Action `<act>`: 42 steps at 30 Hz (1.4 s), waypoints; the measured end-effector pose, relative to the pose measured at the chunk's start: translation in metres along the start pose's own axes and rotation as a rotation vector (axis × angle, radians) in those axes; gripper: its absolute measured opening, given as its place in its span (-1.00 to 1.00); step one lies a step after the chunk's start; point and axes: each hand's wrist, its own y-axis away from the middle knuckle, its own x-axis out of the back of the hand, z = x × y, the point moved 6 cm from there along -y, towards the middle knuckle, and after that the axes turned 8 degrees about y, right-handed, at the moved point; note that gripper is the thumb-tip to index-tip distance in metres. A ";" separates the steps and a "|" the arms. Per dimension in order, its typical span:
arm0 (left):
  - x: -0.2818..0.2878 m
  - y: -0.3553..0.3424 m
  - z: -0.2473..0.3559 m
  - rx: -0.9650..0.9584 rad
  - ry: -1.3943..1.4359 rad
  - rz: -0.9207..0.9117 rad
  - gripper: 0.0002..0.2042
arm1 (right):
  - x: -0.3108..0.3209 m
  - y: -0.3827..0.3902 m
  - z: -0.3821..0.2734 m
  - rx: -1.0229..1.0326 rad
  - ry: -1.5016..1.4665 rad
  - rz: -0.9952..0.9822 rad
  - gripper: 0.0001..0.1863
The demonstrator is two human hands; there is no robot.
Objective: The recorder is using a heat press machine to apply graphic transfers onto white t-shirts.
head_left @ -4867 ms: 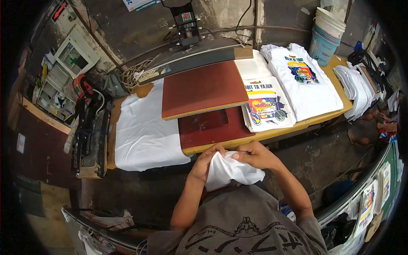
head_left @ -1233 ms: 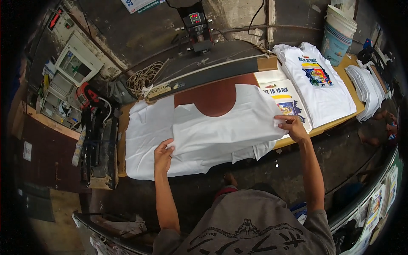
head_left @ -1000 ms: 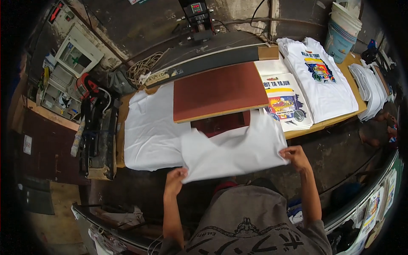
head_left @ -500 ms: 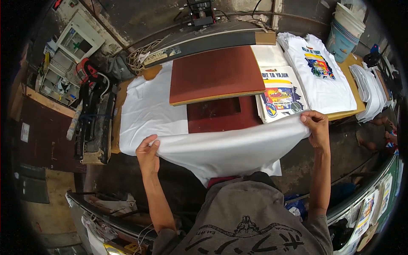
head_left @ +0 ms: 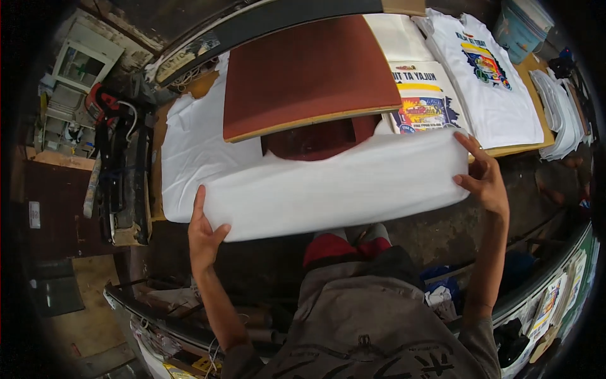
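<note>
A plain white T-shirt (head_left: 341, 189) is spread flat and smooth in front of me, its curved neck opening towards the dark red lower board (head_left: 309, 142). At its left end is my left hand (head_left: 205, 237), index finger and thumb stretched apart beside the cloth's edge. My right hand (head_left: 486, 177) is at the other end, fingers and thumb spread, their tips touching the edge. Above the lower board is a reddish-brown padded square plate (head_left: 309, 69), raised. What supports the shirt underneath is hidden.
Another white cloth (head_left: 189, 145) lies left of the plate. On the right are a stack of printed sheets (head_left: 423, 95), a white shirt with a colourful print (head_left: 492, 101) and folded white cloth (head_left: 555, 114). A bucket (head_left: 521, 31) stands behind them. A dark machine (head_left: 129, 183) stands left.
The shirt has gone from hanging folded over between my hands to lying flatter, farther forward. Both hands have moved apart and their pinches have opened. My view has shifted.
</note>
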 end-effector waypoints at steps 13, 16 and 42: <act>0.027 -0.376 -0.014 0.056 -0.392 -0.003 -0.49 | 0.115 -0.494 -0.026 0.179 -0.095 0.230 -0.56; 0.051 -0.444 -0.030 0.089 -0.344 0.014 -0.50 | 0.120 -0.535 -0.007 0.187 -0.035 0.230 -0.54; 0.046 -0.176 -0.140 0.343 0.601 -0.018 -0.59 | -0.098 -0.183 0.092 -0.054 -0.722 -0.068 -0.33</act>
